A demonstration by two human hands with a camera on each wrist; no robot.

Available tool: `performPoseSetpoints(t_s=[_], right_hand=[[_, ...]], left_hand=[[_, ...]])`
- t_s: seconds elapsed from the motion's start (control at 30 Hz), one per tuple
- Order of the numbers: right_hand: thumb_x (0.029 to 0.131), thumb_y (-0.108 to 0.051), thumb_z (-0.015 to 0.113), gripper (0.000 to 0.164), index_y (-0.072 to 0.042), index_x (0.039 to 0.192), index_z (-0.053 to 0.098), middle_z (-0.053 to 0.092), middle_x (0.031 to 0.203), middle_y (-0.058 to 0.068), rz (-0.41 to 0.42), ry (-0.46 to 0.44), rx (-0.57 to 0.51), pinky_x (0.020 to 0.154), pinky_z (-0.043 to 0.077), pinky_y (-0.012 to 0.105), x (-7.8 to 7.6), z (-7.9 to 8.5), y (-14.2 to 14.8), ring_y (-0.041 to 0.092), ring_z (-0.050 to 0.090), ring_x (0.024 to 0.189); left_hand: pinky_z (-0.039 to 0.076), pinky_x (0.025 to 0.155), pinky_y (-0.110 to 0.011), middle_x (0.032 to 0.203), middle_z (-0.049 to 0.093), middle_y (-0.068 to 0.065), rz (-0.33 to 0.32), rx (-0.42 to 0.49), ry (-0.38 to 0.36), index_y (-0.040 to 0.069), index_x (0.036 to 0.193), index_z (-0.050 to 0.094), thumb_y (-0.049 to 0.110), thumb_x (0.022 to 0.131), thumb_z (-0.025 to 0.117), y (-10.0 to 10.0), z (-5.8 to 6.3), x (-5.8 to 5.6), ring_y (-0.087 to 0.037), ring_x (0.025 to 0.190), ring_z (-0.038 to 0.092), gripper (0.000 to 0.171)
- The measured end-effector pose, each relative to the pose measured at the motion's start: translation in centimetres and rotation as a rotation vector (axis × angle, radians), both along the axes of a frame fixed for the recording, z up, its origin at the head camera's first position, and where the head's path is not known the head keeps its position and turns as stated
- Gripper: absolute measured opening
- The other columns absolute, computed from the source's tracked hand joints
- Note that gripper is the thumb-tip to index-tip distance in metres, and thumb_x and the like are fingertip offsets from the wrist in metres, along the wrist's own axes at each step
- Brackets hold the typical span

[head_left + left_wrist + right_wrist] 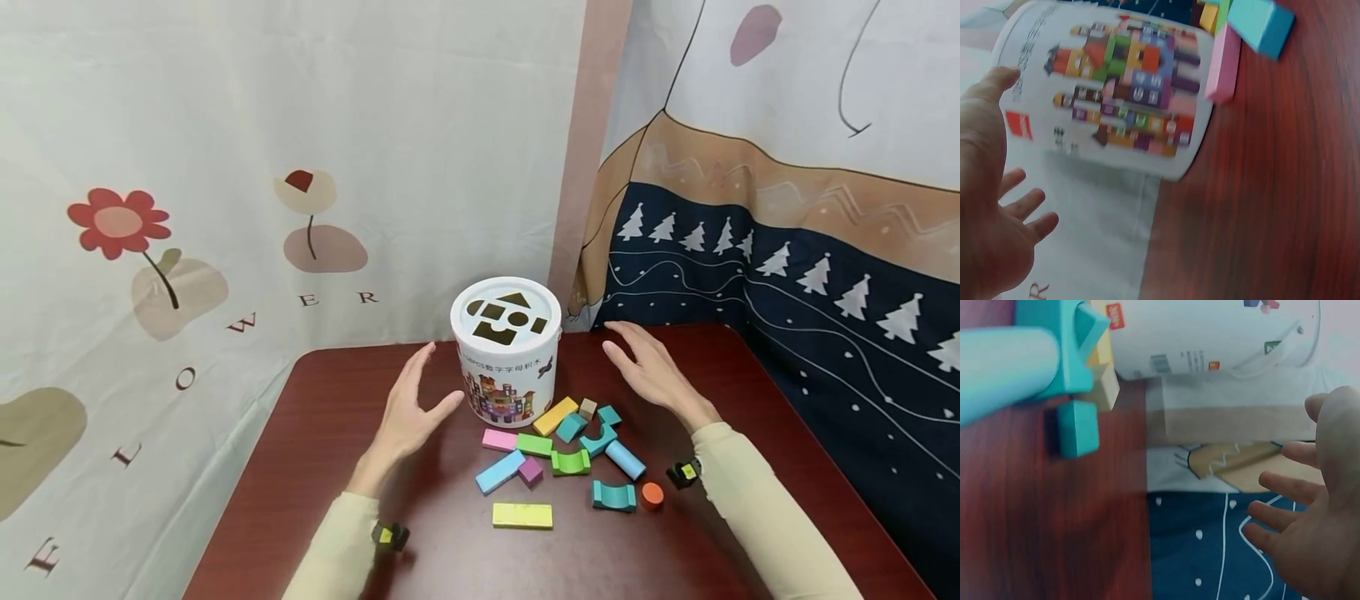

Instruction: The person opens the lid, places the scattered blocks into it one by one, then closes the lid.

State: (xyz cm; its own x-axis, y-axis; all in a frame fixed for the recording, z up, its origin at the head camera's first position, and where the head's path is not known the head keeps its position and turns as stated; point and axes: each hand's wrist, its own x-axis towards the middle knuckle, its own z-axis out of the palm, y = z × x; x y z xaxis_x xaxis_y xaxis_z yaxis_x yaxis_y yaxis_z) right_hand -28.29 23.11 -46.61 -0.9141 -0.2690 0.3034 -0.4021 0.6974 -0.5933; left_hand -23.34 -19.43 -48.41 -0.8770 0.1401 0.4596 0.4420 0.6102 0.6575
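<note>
A white bucket (507, 354) with a shape-sorter lid (507, 315) and a printed block castle stands at the back of the table. To its left, my left hand (407, 417) is held with fingers extended, apart from the bucket and holding nothing. On the other side, my right hand (654, 371) hovers with spread fingers, likewise holding nothing. Coloured toy blocks lie loose in front of the bucket, among them a yellow block (522, 516), a pink block (499, 440), a light blue cylinder (625, 460), a teal arch block (613, 496) and an orange round block (652, 497).
The dark red wooden table (300, 500) meets a pale flower-printed curtain (225, 125) behind it. Along the right side hangs a dark blue cloth (825, 350) with white trees. Small wrist cameras sit on both sleeves.
</note>
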Motion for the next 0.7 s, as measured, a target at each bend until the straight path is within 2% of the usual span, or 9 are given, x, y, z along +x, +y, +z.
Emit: performPoseSetpoints(t_s=[0.2,0.33,0.53,0.7], right_hand=[[0.109,-0.048,0.046,0.063,-0.004,0.154,0.047,0.044,0.155,0.017,-0.014,-0.080,-0.090,0.110,0.036,0.061,-1.0,0.6,-1.5,0.034,0.040,0.139],[0.109,-0.046,0.047,0.060,-0.004,0.151,0.050,0.052,0.149,0.018,-0.020,-0.120,-0.158,0.107,0.042,0.057,-1.9,1.1,-2.5,0.032,0.048,0.132],[0.109,-0.045,0.048,0.059,-0.001,0.148,0.053,0.055,0.144,0.019,-0.027,-0.248,-0.299,0.107,0.042,0.057,-3.0,1.4,-3.6,0.033,0.050,0.127],[0.110,-0.036,0.049,0.053,0.002,0.147,0.054,0.055,0.141,0.021,-0.025,-0.361,-0.407,0.107,0.044,0.054,-3.6,1.6,-4.9,0.034,0.052,0.123]], left_hand=[[0.040,0.109,-0.056,0.159,0.040,-0.007,0.014,0.131,-0.045,0.013,0.164,0.030,0.048,0.082,0.083,2.7,-0.9,-0.1,-0.027,0.141,0.039,0.104],[0.037,0.111,-0.055,0.162,0.036,-0.006,0.069,0.154,-0.068,0.015,0.166,0.025,0.053,0.081,0.082,3.7,-1.5,-0.3,-0.027,0.143,0.036,0.109],[0.031,0.115,-0.055,0.167,0.023,0.001,0.114,0.162,-0.125,0.029,0.168,0.014,0.065,0.076,0.080,4.9,-2.1,-0.6,-0.020,0.148,0.027,0.118],[0.032,0.115,-0.055,0.168,0.020,0.002,0.122,0.176,-0.132,0.027,0.168,0.012,0.066,0.072,0.083,5.6,-2.7,-0.8,-0.020,0.148,0.026,0.126]])
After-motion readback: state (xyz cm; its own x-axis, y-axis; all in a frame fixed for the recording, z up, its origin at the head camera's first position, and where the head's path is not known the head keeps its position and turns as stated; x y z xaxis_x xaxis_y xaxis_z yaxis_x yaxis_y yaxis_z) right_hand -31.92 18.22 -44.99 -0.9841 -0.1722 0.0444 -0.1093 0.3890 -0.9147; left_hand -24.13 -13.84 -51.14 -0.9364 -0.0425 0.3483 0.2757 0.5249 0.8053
